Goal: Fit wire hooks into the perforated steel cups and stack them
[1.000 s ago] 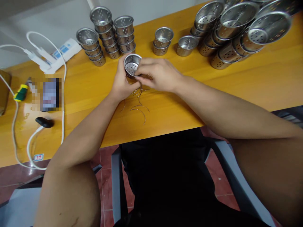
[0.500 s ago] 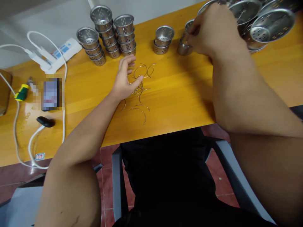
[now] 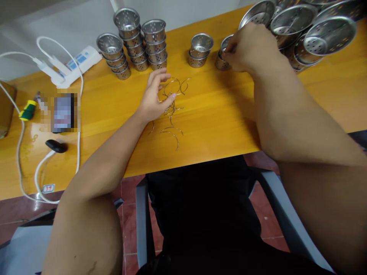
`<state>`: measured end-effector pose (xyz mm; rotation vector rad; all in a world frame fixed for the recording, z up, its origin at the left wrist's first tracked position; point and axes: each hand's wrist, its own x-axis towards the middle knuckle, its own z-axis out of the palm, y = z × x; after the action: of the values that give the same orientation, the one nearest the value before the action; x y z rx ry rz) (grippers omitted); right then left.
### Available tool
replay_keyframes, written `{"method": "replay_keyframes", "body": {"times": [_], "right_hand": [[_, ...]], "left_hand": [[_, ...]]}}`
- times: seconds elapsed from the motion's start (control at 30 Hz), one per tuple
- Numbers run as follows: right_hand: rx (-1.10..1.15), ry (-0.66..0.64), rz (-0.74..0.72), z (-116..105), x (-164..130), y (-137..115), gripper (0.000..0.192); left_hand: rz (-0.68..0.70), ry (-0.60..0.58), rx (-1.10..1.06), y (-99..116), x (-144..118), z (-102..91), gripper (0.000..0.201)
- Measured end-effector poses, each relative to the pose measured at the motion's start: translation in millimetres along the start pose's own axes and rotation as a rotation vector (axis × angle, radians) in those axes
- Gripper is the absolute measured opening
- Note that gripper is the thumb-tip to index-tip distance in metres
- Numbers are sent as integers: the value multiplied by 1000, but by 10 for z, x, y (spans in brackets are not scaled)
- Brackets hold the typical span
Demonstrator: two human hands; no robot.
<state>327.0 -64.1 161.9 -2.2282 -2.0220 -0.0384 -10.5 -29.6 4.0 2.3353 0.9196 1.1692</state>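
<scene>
Reaching for a perforated cup at one o'clock

Gripping the small perforated steel cup (image 3: 223, 57) at its rim, the right hand (image 3: 252, 47) closes its fingers on it at one o'clock on the wooden table (image 3: 218, 110). Near the centre, the left hand (image 3: 155, 97) rests with fingers spread loose over the wire clips (image 3: 172, 109).

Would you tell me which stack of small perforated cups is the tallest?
The back-left stack, beside the white power strip: its top cup rises above the neighbouring stacks, while the stack near the right hand is only two high.
</scene>
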Motion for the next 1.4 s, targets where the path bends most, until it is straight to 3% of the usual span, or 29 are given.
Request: {"method": "replay_keyframes", "body": {"times": [0.2,0.33,0.4,0.5,0.67,0.73,1.0,1.2,1.4], "right_hand": [[81,66,29,-6,1,8,34],[243,251,-177,105,49,5,38],[271,276,-306,224,77,-41,44],[223,276,-354,464,159,-132,46],[371,390,-409,875,478,-99,14],[391,411,-418,985,600,-34,10],[424,345,-363,1054,641,-23,23],[327,319,-431,1055,641,-70,22],[432,263,-432,1052,661,-33,24]], "left_hand": [[9,-6,11,0,-7,-11,72],[54,8,-2,-28,-6,-9,76],[43,11,8,-37,-4,-8,77],[40,8,8,-48,-4,-9,78],[74,17,0,-45,-12,-8,80],[82,17,7,-31,-9,-5,80],[6,26,41,4,9,-5,72],[28,10,2,-8,-7,-21,73],[61,21,13,-21,-6,-12,77]]}}
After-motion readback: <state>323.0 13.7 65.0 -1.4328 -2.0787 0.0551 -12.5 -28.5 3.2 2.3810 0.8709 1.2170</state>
